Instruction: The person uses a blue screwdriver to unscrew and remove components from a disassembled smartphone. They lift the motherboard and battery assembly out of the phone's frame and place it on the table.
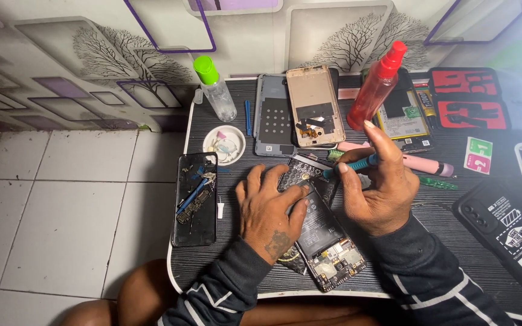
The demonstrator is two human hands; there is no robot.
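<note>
An opened phone (327,241) lies on the dark table with its battery and circuit board showing. My left hand (270,211) rests flat on it, fingers spread over the battery. My right hand (379,193) is closed around a teal-handled screwdriver (357,164), whose tip points left toward the phone's top end. A pink pen-shaped tool (427,164) lies just behind the right hand.
A gold back cover (313,105) and a grey one (271,115) lie at the back, with a red spray bottle (377,87), a green-capped bottle (215,90), a white dish (224,145), another open phone (406,121), a glass panel holding parts (194,199) and black cases (515,229).
</note>
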